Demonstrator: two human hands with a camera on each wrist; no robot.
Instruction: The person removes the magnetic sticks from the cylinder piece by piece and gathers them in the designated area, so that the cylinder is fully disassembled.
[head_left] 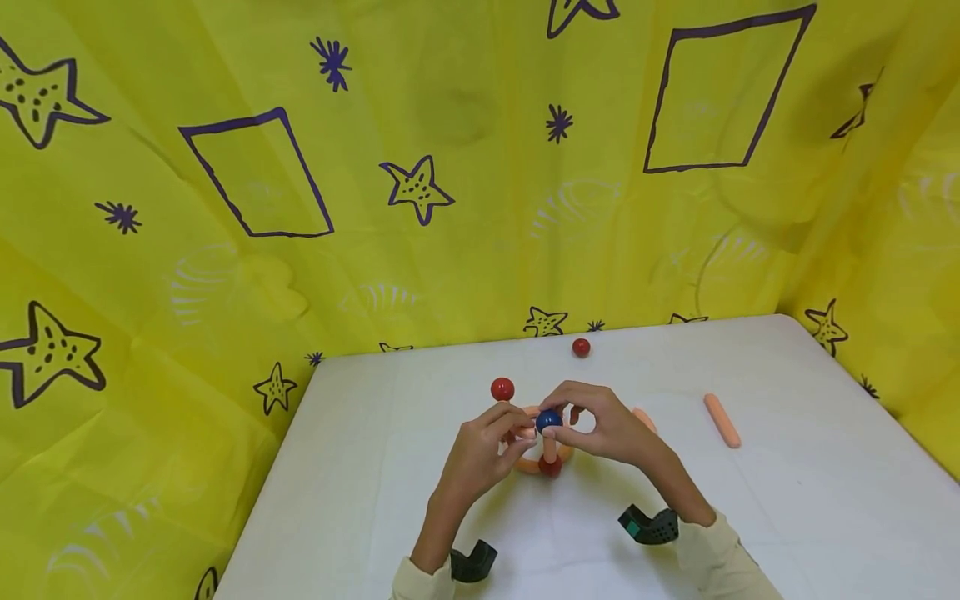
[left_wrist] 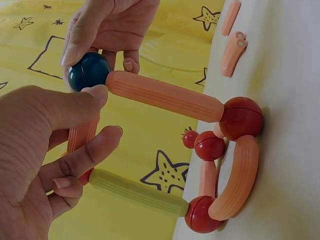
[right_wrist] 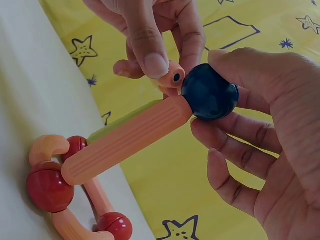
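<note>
My right hand point(head_left: 603, 423) pinches a blue ball point(right_wrist: 211, 92) between thumb and fingers. Under the ball stands an orange rod point(right_wrist: 127, 140), its lower end on a red ball point(right_wrist: 50, 187) of a ring of curved orange rods point(left_wrist: 245, 175) and red balls. My left hand point(head_left: 487, 446) holds another orange rod point(left_wrist: 84, 132) by thumb and fingers. That rod's end, with a dark round spot, lies right beside the blue ball; whether they touch I cannot tell. A yellow-green rod point(left_wrist: 140, 192) also rises from the ring, with a red ball partly behind my left fingers.
The structure stands on a white table point(head_left: 360, 467). Beyond it lies a loose red ball point(head_left: 581, 347). To the right is an orange rod point(head_left: 722, 421), and another orange piece point(head_left: 644, 419) is partly behind my right hand. A yellow patterned cloth point(head_left: 465, 267) hangs behind the table.
</note>
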